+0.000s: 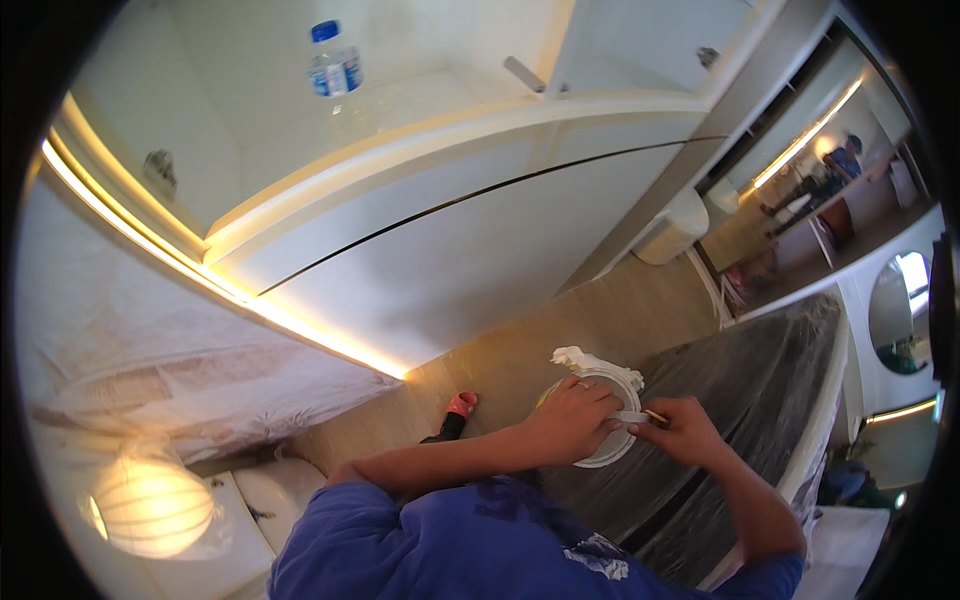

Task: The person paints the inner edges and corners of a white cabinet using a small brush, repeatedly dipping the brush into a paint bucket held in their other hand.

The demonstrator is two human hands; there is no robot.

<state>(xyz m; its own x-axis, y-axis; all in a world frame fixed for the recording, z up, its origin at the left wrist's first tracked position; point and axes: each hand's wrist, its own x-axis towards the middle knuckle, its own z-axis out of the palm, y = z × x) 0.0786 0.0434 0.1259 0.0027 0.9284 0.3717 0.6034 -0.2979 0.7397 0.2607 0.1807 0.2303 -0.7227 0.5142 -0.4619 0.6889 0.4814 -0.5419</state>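
A round white tub [612,420], smeared with white paste at its rim, sits under both hands, above a bed wrapped in dark plastic sheeting [740,380]. The left hand [572,420] is curled over the tub's top, gripping it. The right hand [685,430] is closed around what looks like a thin scraper [640,415] touching the tub. A water bottle [335,65] stands on the white shelf [420,110], well apart.
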